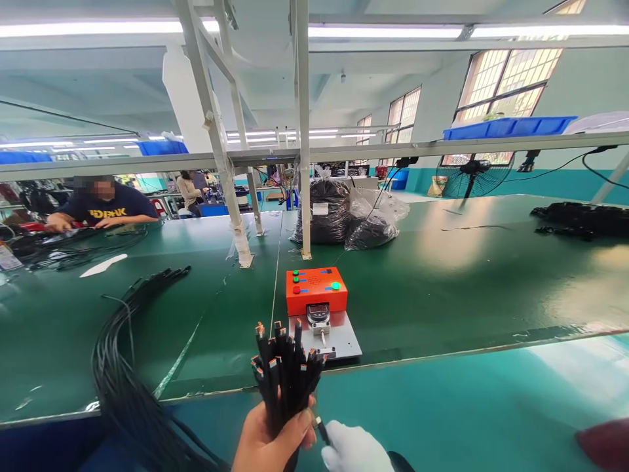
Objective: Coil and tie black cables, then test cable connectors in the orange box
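In the head view, my bare left hand (275, 439) is wrapped round an upright bundle of black cables (285, 377). Their plugs point up, and several show orange at the tips. My right hand (356, 449), in a white glove, pinches a single cable (322, 431) just to the right of the bundle; its metal plug end points up and left, close to my left fingers. Beyond the bundle, an orange box (314, 288) with green and red buttons stands on the bench. A digital gauge (318, 314) is mounted on a metal plate (346, 337) before it, partly hidden by the plugs.
A long bunch of black cables (115, 347) lies over the edge of the green bench (442, 282) at left. White posts (304, 164) rise behind the box, near filled plastic bags (329, 213). A co-worker (108, 203) sits far left; black items (584, 216) lie far right.
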`<action>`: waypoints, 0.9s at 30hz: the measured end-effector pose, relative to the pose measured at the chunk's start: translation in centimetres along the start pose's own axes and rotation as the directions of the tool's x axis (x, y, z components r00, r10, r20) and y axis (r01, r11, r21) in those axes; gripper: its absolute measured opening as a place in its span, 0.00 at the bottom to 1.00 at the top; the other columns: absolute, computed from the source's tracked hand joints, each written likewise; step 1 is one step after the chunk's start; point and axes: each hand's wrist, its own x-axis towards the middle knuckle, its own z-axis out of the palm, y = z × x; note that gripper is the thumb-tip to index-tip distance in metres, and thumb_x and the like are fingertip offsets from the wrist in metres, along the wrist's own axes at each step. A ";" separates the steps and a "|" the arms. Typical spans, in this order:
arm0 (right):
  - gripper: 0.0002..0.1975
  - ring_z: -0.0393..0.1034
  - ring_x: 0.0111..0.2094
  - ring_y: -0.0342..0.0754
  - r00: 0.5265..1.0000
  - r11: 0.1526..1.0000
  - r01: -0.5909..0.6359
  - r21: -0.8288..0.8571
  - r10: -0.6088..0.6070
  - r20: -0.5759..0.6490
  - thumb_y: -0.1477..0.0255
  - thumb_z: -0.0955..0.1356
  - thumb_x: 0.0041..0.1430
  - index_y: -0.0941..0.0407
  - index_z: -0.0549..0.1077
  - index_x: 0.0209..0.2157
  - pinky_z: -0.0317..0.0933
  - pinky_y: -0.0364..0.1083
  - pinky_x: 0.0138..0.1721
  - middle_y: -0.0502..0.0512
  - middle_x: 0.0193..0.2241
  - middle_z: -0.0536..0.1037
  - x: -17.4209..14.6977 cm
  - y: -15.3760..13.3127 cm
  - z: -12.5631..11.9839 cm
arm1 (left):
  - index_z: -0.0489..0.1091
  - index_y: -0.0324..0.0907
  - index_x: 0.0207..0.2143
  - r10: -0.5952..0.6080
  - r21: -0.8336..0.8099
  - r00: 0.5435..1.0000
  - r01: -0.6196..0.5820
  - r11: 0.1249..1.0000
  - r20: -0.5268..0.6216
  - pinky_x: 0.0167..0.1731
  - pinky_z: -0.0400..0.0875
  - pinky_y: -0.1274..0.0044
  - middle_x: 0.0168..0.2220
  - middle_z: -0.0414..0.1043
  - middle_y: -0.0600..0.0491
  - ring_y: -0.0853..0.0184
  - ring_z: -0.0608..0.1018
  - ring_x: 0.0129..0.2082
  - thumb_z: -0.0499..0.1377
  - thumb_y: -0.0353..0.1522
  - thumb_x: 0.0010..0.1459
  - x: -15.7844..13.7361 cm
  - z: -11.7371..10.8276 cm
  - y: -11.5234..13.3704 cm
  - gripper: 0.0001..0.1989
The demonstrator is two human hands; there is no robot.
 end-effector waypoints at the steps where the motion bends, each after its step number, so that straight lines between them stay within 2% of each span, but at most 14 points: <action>1: 0.12 0.70 0.40 0.63 0.994 0.998 0.044 -0.046 -0.048 -0.099 0.76 0.68 0.35 0.56 0.73 0.28 0.60 0.54 0.41 0.63 0.32 0.78 -0.5 0.2 0.0 | 0.76 0.37 0.23 0.006 0.011 1.000 -0.006 1.000 0.002 0.18 0.63 0.76 0.18 0.73 0.52 0.67 0.70 0.15 0.70 0.38 0.35 0.0 0.1 0.1 0.14; 2: 0.18 0.66 0.46 0.65 0.969 0.991 0.101 -0.084 -0.117 -0.217 0.76 0.69 0.35 0.55 0.74 0.34 0.56 0.56 0.47 0.64 0.40 0.76 -0.9 0.0 -0.1 | 0.76 0.37 0.22 -0.005 0.018 1.000 0.005 1.000 0.004 0.19 0.63 0.76 0.16 0.71 0.53 0.68 0.70 0.16 0.70 0.37 0.35 0.0 0.1 0.2 0.13; 3: 0.22 0.62 0.51 0.65 0.924 0.981 0.170 -0.097 -0.193 -0.331 0.74 0.69 0.37 0.54 0.73 0.40 0.53 0.57 0.51 0.64 0.46 0.74 -1.4 -0.4 -0.2 | 0.76 0.37 0.22 -0.027 0.020 1.000 0.027 0.999 0.000 0.21 0.64 0.76 0.16 0.71 0.54 0.68 0.70 0.17 0.70 0.37 0.34 -0.1 0.2 0.2 0.13; 5: 0.21 0.62 0.51 0.62 0.841 0.947 0.323 -0.001 -0.287 -0.458 0.67 0.68 0.45 0.53 0.72 0.45 0.53 0.56 0.52 0.62 0.48 0.72 -2.4 -2.1 -0.4 | 0.77 0.37 0.22 -0.079 0.015 0.997 0.079 0.997 -0.002 0.24 0.65 0.75 0.18 0.72 0.53 0.67 0.71 0.19 0.71 0.37 0.33 -0.2 0.3 0.3 0.14; 6: 0.19 0.65 0.48 0.60 0.846 0.918 0.378 0.122 -0.289 -0.449 0.64 0.66 0.49 0.53 0.72 0.44 0.56 0.55 0.50 0.61 0.46 0.73 -2.8 -3.2 -0.4 | 0.77 0.37 0.23 -0.099 0.009 0.995 0.099 0.995 0.007 0.24 0.65 0.75 0.19 0.73 0.53 0.67 0.71 0.20 0.71 0.37 0.33 -0.2 0.3 0.2 0.14; 7: 0.17 0.68 0.44 0.58 0.877 0.881 0.394 0.264 -0.274 -0.395 0.63 0.64 0.51 0.54 0.73 0.42 0.60 0.54 0.47 0.60 0.43 0.75 -3.1 -4.3 -0.5 | 0.76 0.36 0.22 -0.109 0.003 0.994 0.109 0.994 0.028 0.24 0.64 0.76 0.19 0.72 0.53 0.67 0.70 0.21 0.70 0.37 0.34 -0.3 0.4 0.1 0.14; 9: 0.14 0.70 0.38 0.56 0.931 0.814 0.345 0.468 -0.231 -0.283 0.65 0.65 0.51 0.54 0.73 0.38 0.64 0.52 0.41 0.59 0.39 0.77 -3.4 -6.2 -0.6 | 0.75 0.36 0.21 -0.093 0.004 0.992 0.093 0.996 0.087 0.22 0.61 0.78 0.17 0.68 0.55 0.71 0.66 0.19 0.70 0.37 0.36 -0.2 0.6 0.0 0.14; 10: 0.12 0.70 0.37 0.55 0.937 0.792 0.332 0.512 -0.217 -0.273 0.67 0.66 0.49 0.55 0.73 0.37 0.64 0.51 0.41 0.58 0.37 0.77 -3.5 -7.0 -0.7 | 0.75 0.35 0.21 -0.074 0.020 0.990 0.073 0.997 0.120 0.21 0.58 0.79 0.16 0.66 0.56 0.72 0.63 0.19 0.69 0.37 0.36 -0.2 0.7 -0.1 0.13; 14: 0.17 0.68 0.41 0.54 0.900 0.748 0.399 0.531 -0.209 -0.383 0.76 0.69 0.40 0.54 0.73 0.37 0.60 0.49 0.46 0.55 0.37 0.77 -3.6 -8.5 -1.5 | 0.75 0.36 0.22 -0.055 0.094 0.984 0.039 0.995 0.169 0.20 0.56 0.81 0.15 0.64 0.58 0.73 0.61 0.19 0.69 0.34 0.35 0.0 0.8 -0.1 0.11; 18: 0.08 0.69 0.34 0.51 0.925 0.765 0.361 0.534 -0.219 -0.311 0.74 0.69 0.42 0.55 0.75 0.30 0.63 0.48 0.40 0.53 0.30 0.77 -3.5 -8.7 -2.7 | 0.73 0.36 0.19 -0.090 0.086 0.971 0.072 0.994 0.221 0.19 0.58 0.79 0.15 0.63 0.57 0.72 0.63 0.17 0.69 0.37 0.34 0.2 0.8 0.0 0.13; 20: 0.10 0.69 0.35 0.52 0.936 0.750 0.334 0.571 -0.193 -0.294 0.70 0.70 0.43 0.56 0.76 0.32 0.63 0.48 0.40 0.54 0.31 0.78 -3.5 -8.7 -2.9 | 0.75 0.37 0.22 -0.091 0.071 0.976 0.078 0.994 0.199 0.20 0.59 0.78 0.15 0.63 0.57 0.70 0.65 0.17 0.68 0.39 0.35 0.3 0.8 0.0 0.14; 24: 0.14 0.70 0.35 0.52 0.941 0.702 0.315 0.638 -0.143 -0.307 0.64 0.72 0.44 0.56 0.76 0.34 0.64 0.47 0.39 0.56 0.33 0.78 -3.3 -8.0 -2.4 | 0.78 0.40 0.34 -0.114 0.020 0.991 0.113 0.993 0.067 0.21 0.64 0.75 0.19 0.70 0.55 0.69 0.68 0.18 0.69 0.40 0.34 0.4 0.9 0.0 0.22; 27: 0.14 0.69 0.32 0.50 0.938 0.687 0.286 0.668 -0.057 -0.343 0.61 0.71 0.45 0.56 0.75 0.31 0.63 0.46 0.37 0.53 0.27 0.78 -3.3 -7.3 -2.3 | 0.79 0.38 0.31 -0.050 -0.020 0.995 0.048 0.999 -0.081 0.27 0.69 0.72 0.24 0.75 0.51 0.64 0.74 0.24 0.71 0.40 0.31 0.4 0.9 -0.2 0.22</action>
